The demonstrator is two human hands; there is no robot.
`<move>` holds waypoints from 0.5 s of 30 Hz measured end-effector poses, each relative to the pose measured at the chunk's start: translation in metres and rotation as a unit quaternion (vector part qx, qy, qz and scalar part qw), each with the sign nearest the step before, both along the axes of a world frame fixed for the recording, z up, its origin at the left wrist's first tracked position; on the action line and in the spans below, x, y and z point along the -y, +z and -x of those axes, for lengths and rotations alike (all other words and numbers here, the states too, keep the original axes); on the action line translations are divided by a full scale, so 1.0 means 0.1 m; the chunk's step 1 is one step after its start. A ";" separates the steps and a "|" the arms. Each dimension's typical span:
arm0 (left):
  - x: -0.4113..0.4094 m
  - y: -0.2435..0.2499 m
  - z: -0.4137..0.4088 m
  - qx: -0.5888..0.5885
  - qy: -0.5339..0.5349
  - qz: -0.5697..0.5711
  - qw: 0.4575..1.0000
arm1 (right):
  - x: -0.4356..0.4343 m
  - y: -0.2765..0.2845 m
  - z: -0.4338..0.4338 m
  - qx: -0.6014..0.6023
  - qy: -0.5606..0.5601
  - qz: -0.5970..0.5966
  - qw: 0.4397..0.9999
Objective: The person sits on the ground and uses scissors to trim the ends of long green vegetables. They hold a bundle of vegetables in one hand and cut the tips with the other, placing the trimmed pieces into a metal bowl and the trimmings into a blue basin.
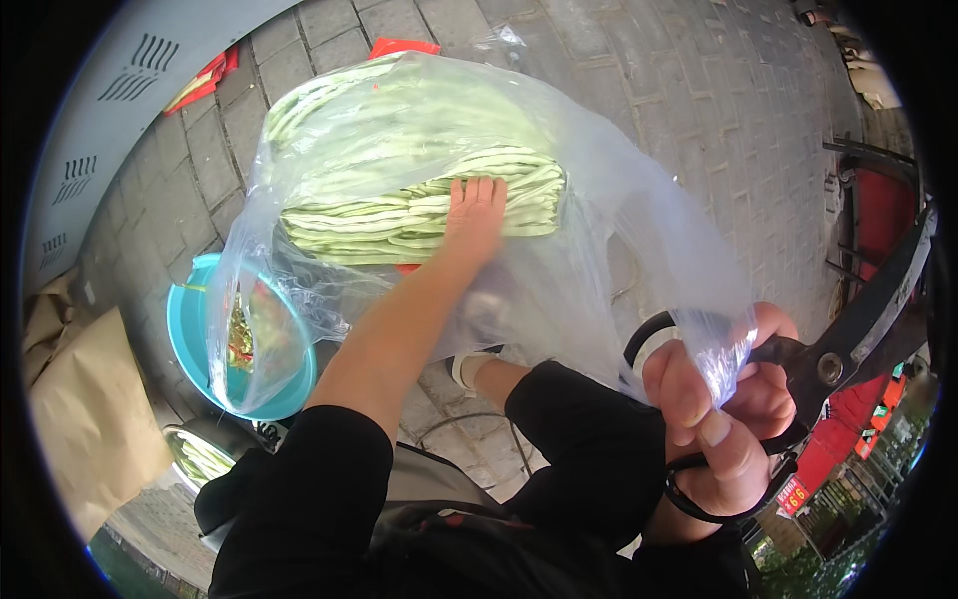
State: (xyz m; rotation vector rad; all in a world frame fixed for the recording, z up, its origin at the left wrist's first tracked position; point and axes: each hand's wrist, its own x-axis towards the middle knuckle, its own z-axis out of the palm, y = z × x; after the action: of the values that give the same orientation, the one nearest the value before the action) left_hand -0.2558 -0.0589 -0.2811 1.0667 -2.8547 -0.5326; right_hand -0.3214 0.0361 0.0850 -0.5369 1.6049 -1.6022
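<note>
A thick bundle of long, pale green beans (337,228) lies in front of me, stacked lengthwise. More beans show behind it through a clear plastic bag (419,97), whose near side is open. My left hand (477,213) lies palm down across the bundle, its fingers extended over the top. At the right, my right hand (722,419) pinches a gathered edge of the bag. Its fingers are also through the loops of large black-handled scissors (831,365), whose blades point up and away to the right. What the beans rest on is mostly hidden.
Beside my left arm stands a turquoise basin (187,352) holding scraps, partly covered by the bag. A bowl (198,457) of green beans sits nearer. Brown paper (101,427) and a grey vented metal cabinet (112,150) flank the left. Red packaging (206,78) lies on grey paving (718,150).
</note>
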 end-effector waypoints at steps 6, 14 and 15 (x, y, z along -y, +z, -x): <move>0.23 0.12 0.08 0.023 -0.064 0.010 0.998 | -0.06 0.01 0.03 0.008 -0.002 0.022 1.000; 0.12 0.06 0.09 0.026 0.053 -0.078 0.995 | 0.00 0.03 0.00 -0.008 0.019 -0.010 1.000; 0.11 0.08 0.09 0.020 0.044 -0.055 0.997 | -0.01 0.02 -0.03 -0.013 0.009 0.011 1.000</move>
State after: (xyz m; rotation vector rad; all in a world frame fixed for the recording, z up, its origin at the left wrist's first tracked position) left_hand -0.2653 -0.0703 -0.2736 1.2255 -2.8255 -0.6756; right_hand -0.3188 0.0375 0.0871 -0.5843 1.5986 -1.6081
